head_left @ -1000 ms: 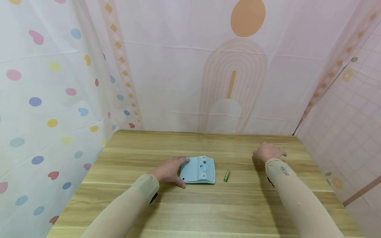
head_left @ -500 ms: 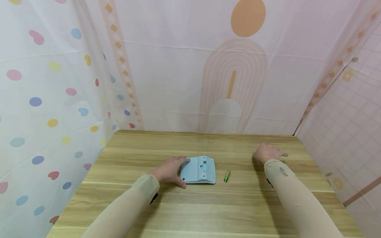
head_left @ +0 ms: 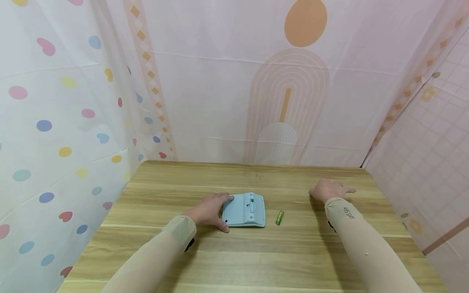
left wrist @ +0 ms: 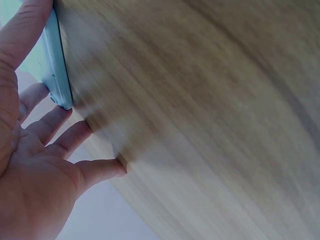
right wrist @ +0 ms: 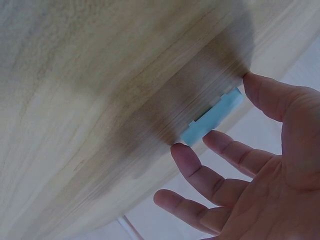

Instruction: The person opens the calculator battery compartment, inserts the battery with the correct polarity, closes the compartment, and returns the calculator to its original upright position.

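Note:
A light blue calculator (head_left: pixel 236 209) lies face down on the wooden table, its battery compartment (head_left: pixel 252 206) uncovered. My left hand (head_left: pixel 209 209) grips its left end, thumb at the near corner and index finger at the far one. The other left fingers reach down to the tabletop in the left wrist view. Farther right, my right hand (head_left: pixel 327 189) is low over the table. Between its thumb and a fingertip is a small blue battery cover (right wrist: pixel 212 119), one end at each tip; the hand hides it in the head view.
A green AAA battery (head_left: pixel 280 217) lies between the calculator and my right hand. The wood-grain table (head_left: pixel 256 260) meets a patterned curtain (head_left: pixel 212 101) at its back edge, with more curtains along the left and right sides.
My right hand has shifted very slightly toward me. The left hand, calculator and battery stay in place.

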`<state>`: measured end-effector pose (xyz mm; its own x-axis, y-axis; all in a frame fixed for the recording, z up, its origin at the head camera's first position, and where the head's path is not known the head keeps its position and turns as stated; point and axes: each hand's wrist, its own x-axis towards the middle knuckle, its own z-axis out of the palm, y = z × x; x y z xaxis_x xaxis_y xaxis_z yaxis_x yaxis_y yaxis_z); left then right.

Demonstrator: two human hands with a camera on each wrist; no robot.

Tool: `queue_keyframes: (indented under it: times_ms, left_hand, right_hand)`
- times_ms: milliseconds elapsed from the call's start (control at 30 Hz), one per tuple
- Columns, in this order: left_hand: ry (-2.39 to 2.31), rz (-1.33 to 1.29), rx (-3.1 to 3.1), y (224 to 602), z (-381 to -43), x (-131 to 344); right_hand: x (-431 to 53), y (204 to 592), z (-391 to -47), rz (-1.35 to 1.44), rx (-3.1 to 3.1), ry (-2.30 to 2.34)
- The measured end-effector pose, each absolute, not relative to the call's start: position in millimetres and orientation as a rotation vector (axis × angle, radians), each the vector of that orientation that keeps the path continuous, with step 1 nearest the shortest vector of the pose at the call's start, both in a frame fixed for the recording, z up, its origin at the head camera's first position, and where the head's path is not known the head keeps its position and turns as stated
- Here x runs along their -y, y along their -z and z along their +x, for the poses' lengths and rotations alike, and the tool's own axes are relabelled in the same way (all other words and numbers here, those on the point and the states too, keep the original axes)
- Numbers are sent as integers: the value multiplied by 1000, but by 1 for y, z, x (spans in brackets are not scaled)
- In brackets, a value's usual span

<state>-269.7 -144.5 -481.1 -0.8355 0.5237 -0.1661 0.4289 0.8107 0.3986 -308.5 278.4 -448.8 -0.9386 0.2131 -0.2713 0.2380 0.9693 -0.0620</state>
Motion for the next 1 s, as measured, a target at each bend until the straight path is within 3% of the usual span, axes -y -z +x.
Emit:
queue_keyframes:
  times_ms: [1000]
  left_hand:
    - [-501, 744, -2741, 480, -269, 145]
  right_hand:
    - [-274, 447, -303, 294, -2890, 93]
